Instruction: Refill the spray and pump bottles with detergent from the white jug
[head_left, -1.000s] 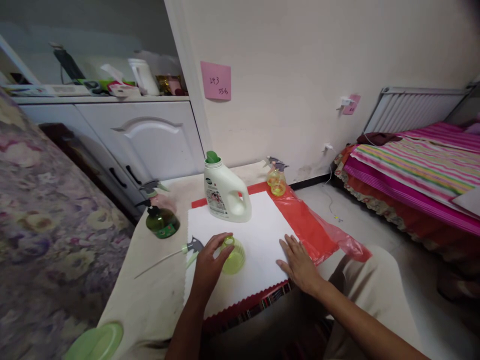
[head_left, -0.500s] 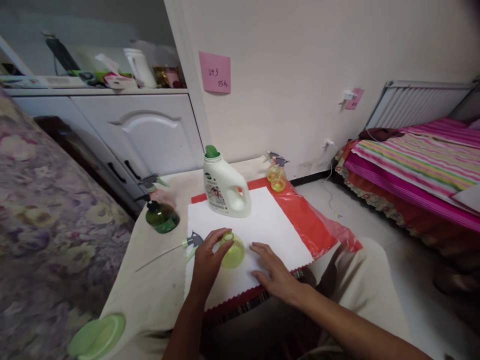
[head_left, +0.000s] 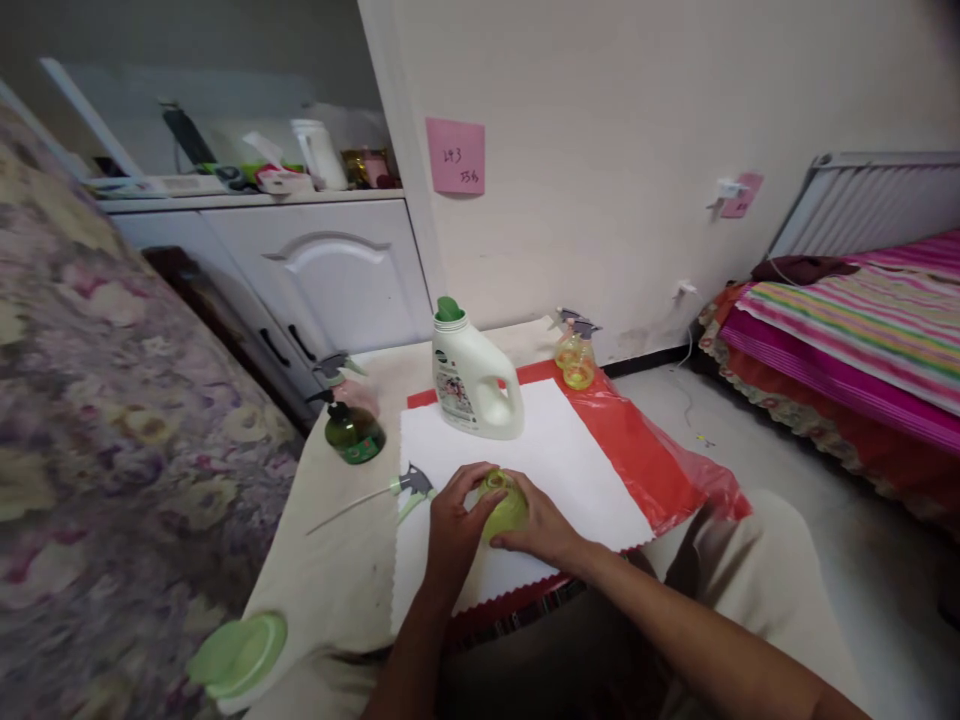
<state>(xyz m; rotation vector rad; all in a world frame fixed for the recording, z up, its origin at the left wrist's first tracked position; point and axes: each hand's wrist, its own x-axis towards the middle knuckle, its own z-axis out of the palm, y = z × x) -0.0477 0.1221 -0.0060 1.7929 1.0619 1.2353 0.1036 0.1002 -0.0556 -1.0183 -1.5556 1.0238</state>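
A small yellow-green spray bottle without its head [head_left: 507,508] stands on the white sheet [head_left: 559,450]. My left hand [head_left: 459,515] is closed around its left side, with thumb and fingers near the neck. From the right, my right hand [head_left: 541,522] wraps round the bottle's body. A grey and green spray head [head_left: 412,482] with a long thin tube lies to the left of my hands. Behind them stands a large white detergent jug [head_left: 474,385] with a green piece in its mouth.
A dark green pump bottle [head_left: 354,435] stands on the left, before a pinkish spray bottle. Yellow spray bottles [head_left: 577,368] are at the back right, on red plastic [head_left: 637,445]. A green lidded container [head_left: 238,655] sits at the near left corner.
My right hand has come in from the right and taken hold of the bottle. My left hand keeps its hold. The whole view has shifted slightly.
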